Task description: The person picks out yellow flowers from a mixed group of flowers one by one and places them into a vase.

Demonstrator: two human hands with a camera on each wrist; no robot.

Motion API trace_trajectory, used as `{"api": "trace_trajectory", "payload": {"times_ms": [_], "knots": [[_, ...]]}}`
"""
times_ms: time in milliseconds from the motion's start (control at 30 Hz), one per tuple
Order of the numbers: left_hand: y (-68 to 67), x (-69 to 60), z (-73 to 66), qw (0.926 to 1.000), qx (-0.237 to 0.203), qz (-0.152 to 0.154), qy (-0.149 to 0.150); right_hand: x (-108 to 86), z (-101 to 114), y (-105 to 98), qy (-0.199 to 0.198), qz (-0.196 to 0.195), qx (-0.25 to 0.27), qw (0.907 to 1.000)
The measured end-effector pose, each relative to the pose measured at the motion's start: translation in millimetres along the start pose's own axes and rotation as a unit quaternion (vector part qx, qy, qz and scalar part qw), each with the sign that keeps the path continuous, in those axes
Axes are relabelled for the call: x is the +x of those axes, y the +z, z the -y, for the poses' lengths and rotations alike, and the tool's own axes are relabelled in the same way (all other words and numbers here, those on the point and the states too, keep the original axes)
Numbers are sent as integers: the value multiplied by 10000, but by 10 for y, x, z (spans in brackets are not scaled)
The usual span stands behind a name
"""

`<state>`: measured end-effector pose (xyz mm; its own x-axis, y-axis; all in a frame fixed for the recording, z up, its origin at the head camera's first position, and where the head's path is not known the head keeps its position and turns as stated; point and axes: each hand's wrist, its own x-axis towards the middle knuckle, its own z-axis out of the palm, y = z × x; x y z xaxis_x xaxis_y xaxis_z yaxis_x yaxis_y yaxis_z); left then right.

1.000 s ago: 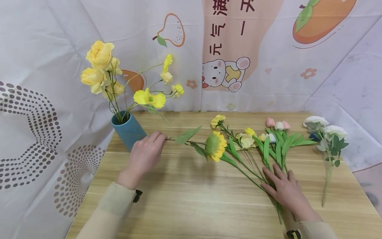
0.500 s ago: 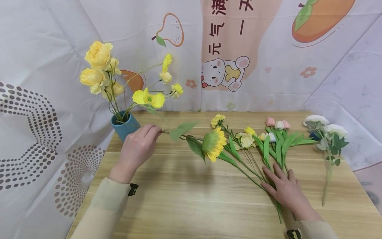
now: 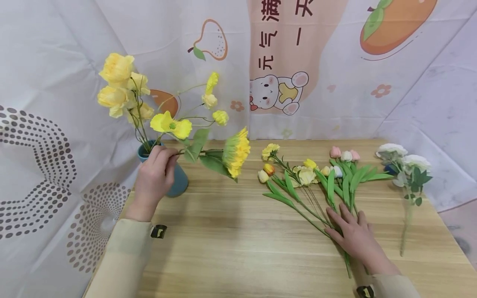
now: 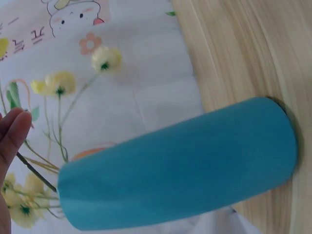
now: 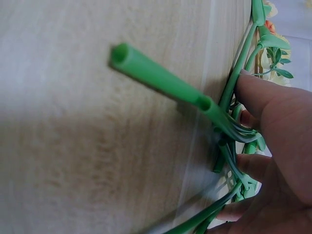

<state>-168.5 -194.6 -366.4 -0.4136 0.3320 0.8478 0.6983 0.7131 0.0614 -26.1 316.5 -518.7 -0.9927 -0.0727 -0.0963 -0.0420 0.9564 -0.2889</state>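
Note:
My left hand [image 3: 154, 180] pinches the stem of a yellow sunflower [image 3: 236, 153] just at the mouth of a blue vase [image 3: 178, 182]. The flower head points right, its stem lying nearly level. In the left wrist view, the dark stem [image 4: 36, 173] runs from the fingers to the rim of the vase [image 4: 180, 165]. Several yellow flowers [image 3: 117, 97] stand in the vase. My right hand [image 3: 355, 238] rests with spread fingers on the green stems of tulips [image 3: 350, 182]; the right wrist view shows these stems [image 5: 165, 80] under the fingers.
Right of centre lie more tulips [image 3: 266, 174], a pale yellow flower [image 3: 306, 176] and a small yellow bloom [image 3: 271, 152]. White roses [image 3: 415, 163] lie near the right edge of the wooden table [image 3: 238, 256]. A printed cloth [image 3: 220, 87] hangs behind.
My left hand has drawn left and slightly up with the sunflower, bringing the stem to the vase mouth. The vase, tilted before, now stands more upright. The right hand has stayed put.

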Motion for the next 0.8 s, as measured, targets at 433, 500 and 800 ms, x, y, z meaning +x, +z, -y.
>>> {"api": "trace_trajectory", "payload": {"times_ms": [433,500,800], "knots": [[-12,-49,174,9962,354,-710,-365,0,7,-10,-9,49,-37,10000],[-13,-57,198,9955,414,-718,-451,4,4,-9,-19,52,-37,10000],[-31,-111,304,9937,379,-565,-891,-4,-3,-3,-16,26,-29,10000]]}}
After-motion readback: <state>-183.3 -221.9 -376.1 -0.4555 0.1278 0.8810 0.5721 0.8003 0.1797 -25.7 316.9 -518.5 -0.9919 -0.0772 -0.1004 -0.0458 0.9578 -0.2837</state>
